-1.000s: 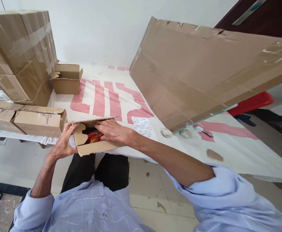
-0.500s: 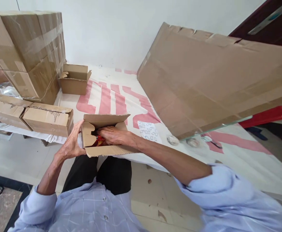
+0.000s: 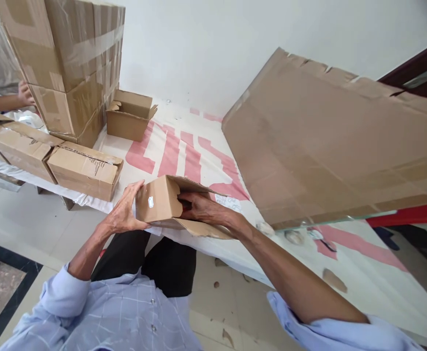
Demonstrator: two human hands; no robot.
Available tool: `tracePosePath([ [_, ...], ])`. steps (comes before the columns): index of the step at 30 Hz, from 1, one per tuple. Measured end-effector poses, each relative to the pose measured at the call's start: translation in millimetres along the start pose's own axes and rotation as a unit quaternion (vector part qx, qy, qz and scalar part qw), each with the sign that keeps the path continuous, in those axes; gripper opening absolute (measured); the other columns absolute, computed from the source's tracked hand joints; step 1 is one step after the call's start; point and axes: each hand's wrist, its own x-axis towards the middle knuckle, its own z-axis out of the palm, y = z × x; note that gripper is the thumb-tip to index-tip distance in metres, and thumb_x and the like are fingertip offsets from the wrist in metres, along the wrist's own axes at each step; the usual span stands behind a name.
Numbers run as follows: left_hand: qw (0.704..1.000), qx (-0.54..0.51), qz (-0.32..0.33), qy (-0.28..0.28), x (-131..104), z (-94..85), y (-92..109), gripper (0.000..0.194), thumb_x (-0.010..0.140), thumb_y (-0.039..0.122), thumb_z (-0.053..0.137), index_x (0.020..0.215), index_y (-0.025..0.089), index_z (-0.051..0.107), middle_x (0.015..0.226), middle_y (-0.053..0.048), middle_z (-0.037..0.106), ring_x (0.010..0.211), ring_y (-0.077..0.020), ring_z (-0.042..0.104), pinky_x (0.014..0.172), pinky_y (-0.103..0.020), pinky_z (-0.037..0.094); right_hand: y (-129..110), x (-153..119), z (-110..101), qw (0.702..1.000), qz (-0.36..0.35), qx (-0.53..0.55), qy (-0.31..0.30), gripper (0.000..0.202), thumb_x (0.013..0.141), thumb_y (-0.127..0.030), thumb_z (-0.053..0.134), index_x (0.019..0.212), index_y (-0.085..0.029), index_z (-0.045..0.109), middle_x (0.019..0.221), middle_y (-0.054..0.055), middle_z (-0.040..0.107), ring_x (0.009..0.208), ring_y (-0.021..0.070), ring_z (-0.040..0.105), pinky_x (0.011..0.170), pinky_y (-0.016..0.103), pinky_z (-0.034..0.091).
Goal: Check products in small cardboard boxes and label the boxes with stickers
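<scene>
A small open cardboard box (image 3: 158, 201) is tilted at the table's front edge, its closed left end turned up towards me. My left hand (image 3: 126, 208) grips that end, thumb below and fingers above. Between the raised flaps, my right hand (image 3: 206, 209) reaches into the box from the right. Its fingers are hidden inside, so what they hold or touch does not show. The contents of the box are out of sight at this angle.
Taped cartons (image 3: 78, 68) are stacked at the left, beside an open box (image 3: 127, 124). Smaller cartons (image 3: 85, 170) line the left table edge. A large cardboard sheet (image 3: 330, 146) leans at the right. A co-worker's hand (image 3: 26, 93) touches the stack.
The box has tipped and turned, its left end rising, so the red contents seen before are now hidden. My right hand has moved with it and remains inside. My view has shifted.
</scene>
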Motion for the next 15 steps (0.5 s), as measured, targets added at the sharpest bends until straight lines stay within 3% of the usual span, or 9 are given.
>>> tracePosePath([
  [4,1.0,0.023,-0.011,0.009,-1,-12.6,16,0.128,0.062,0.035,0.095,0.168,0.027,0.025,0.164,-0.02,0.041,0.152,-0.0457,0.042,0.12,-0.066,0.046,-11,-17,-21,0.997,-0.039,0.02,0.069,0.041,0.084,-0.035,0.076,0.123,-0.021,0.078,0.129,0.011,0.078,0.115,0.0299,0.074,0.1,0.044,0.061],
  [7,0.998,0.052,-0.016,0.024,0,-20.6,28,0.124,0.061,0.034,0.095,0.166,0.026,0.029,0.161,-0.02,0.044,0.151,-0.0454,0.042,0.123,-0.066,0.042,-35,-32,-32,0.979,-0.097,-0.022,0.176,0.022,0.094,-0.032,0.065,0.108,-0.023,0.08,0.114,0.008,0.081,0.106,0.0266,0.076,0.095,0.044,0.063],
  [10,0.995,0.085,-0.024,0.037,5,-23.5,43,0.119,0.06,0.033,0.095,0.162,0.025,0.035,0.155,-0.018,0.048,0.148,-0.0457,0.044,0.123,-0.067,0.041,-71,-43,-32,0.939,-0.182,-0.104,0.273,0.02,0.101,-0.027,0.059,0.098,-0.023,0.079,0.103,0.008,0.08,0.1,0.0252,0.074,0.092,0.045,0.062],
  [12,0.994,0.1,-0.029,0.039,9,-22.4,52,0.117,0.058,0.032,0.096,0.159,0.024,0.038,0.152,-0.018,0.049,0.145,-0.0457,0.046,0.122,-0.067,0.042,-93,-44,-26,0.914,-0.237,-0.163,0.286,0.024,0.105,-0.023,0.055,0.098,-0.023,0.078,0.102,0.008,0.078,0.104,0.0256,0.072,0.096,0.045,0.06],
  [15,0.992,0.117,-0.026,0.035,14,-18.9,63,0.114,0.056,0.03,0.097,0.155,0.024,0.042,0.149,-0.017,0.05,0.141,-0.0445,0.048,0.119,-0.065,0.045,-114,-36,-16,0.89,-0.274,-0.274,0.24,0.03,0.107,-0.018,0.05,0.098,-0.021,0.078,0.104,0.01,0.076,0.108,0.0257,0.069,0.097,0.044,0.057],
])
